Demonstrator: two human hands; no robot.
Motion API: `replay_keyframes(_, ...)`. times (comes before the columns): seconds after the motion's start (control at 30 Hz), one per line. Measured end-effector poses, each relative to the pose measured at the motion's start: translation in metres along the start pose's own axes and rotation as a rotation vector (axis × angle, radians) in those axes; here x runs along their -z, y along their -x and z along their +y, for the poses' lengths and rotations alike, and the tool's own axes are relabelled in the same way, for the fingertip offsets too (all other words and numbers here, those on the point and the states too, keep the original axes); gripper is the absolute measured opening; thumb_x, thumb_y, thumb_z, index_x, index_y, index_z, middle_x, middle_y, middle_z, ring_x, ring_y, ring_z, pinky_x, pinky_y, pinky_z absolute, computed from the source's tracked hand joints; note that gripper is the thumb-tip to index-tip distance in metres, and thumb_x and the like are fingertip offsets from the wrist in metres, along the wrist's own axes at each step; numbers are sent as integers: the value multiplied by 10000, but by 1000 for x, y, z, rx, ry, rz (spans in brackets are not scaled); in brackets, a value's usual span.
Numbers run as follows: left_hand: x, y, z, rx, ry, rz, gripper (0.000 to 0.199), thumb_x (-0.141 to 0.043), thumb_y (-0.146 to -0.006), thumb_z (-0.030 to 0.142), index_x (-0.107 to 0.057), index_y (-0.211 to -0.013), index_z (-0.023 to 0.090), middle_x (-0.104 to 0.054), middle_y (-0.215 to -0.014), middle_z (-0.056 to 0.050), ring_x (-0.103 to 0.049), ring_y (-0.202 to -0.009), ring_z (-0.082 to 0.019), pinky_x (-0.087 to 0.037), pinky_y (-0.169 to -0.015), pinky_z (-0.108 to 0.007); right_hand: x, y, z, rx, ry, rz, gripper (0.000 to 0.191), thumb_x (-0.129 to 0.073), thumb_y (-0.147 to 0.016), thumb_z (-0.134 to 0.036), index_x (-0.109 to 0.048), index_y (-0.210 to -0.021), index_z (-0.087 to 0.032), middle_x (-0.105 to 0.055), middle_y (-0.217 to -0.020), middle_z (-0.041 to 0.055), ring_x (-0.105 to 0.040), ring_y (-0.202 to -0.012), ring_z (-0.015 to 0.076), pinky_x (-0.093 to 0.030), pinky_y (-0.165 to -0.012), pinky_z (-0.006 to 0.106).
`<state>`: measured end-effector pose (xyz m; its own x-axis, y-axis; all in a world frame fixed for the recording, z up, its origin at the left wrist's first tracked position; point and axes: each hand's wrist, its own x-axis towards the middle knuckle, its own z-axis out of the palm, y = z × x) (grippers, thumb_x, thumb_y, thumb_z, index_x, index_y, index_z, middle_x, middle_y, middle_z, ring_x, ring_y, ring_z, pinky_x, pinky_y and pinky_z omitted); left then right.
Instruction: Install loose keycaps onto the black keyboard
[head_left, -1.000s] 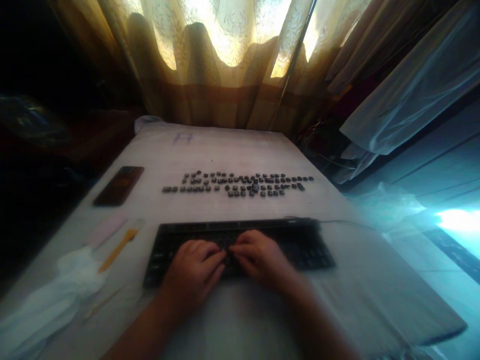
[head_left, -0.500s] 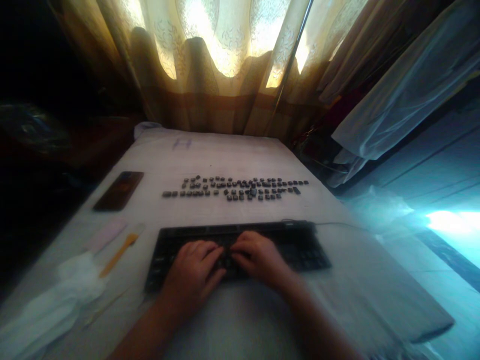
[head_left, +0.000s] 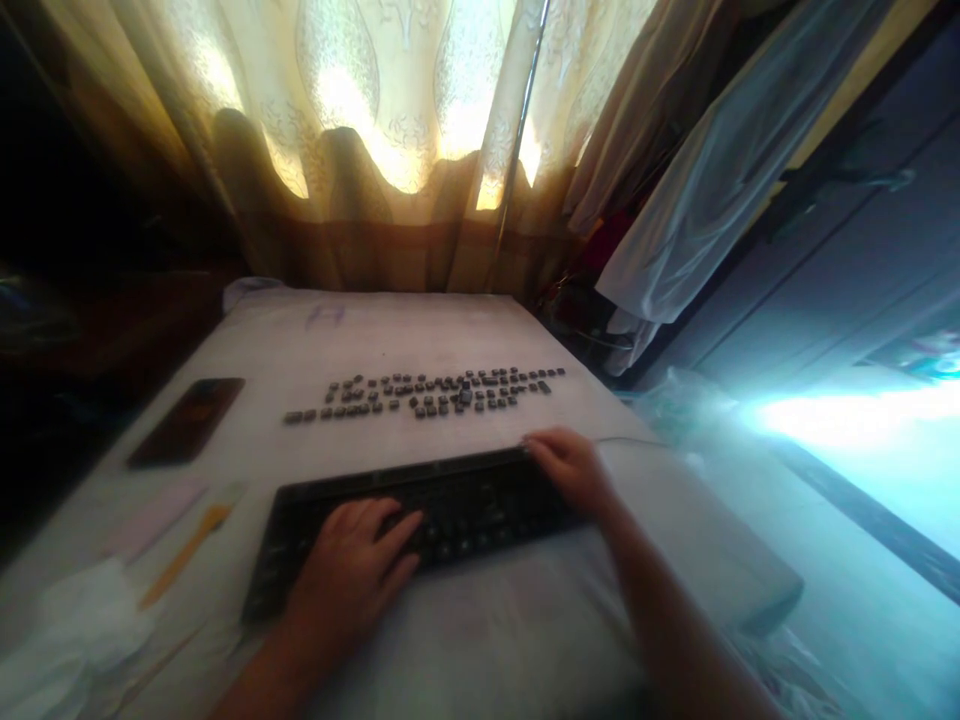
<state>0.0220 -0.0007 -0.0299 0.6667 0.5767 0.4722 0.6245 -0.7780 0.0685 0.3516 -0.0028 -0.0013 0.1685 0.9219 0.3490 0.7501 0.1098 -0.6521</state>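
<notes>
A black keyboard [head_left: 465,515] lies slightly tilted across the white-covered table. My left hand [head_left: 356,560] rests over its left part, fingers apart, thumb and index finger spread. At the keyboard's upper right edge is my right hand [head_left: 566,465], its fingers pressed together at the edge; whatever they may hold is too small and blurred to name. Beyond the keyboard, several loose dark keycaps [head_left: 465,397] lie in uneven rows.
To the left are a dark phone [head_left: 186,422], a pink item [head_left: 154,518], a yellow-orange tool [head_left: 184,557] and crumpled white material [head_left: 94,620]. A thin cable [head_left: 630,440] runs off to the right. Behind the table hangs a curtain [head_left: 360,180].
My right hand has moved from the keyboard's middle to its upper right edge. My left hand stays over the left part. The whole view has shifted, with the table further left and lower.
</notes>
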Motion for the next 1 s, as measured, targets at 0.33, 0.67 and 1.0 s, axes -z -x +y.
replay_keyframes(0.33, -16, 5, -7, -76, -116, 140, 327, -510, -929, 384, -667, -1196, 280, -703, -1130, -69, -640, -1007, -248, -476, -904, -412, 40, 7, 103, -479, 405, -23, 239, -606, -843, -363, -762, -811, -185, -767, -856, 91, -695, -809, 224, -471, -695, 281)
replay_keyframes(0.67, -10, -3, 1, -64, -149, 103, 312, -507, -931, 376, -709, -1118, 229, -729, -1067, -86, -671, -950, -257, -523, -845, -428, 39, -34, 81, -555, 528, -328, 316, -712, -762, -442, -768, -830, -139, -751, -817, 135, -695, -809, 237, -419, -627, 257)
replay_keyframes(1.0, -5, 13, 9, -14, -69, 38, 329, -522, -926, 304, -669, -1213, 237, -698, -1172, -97, -641, -1064, -256, -511, -926, -446, 47, -28, 60, -538, 497, -442, 205, -632, -743, -176, -688, -550, -134, -690, -588, 78, -658, -611, 179, -409, -568, 235)
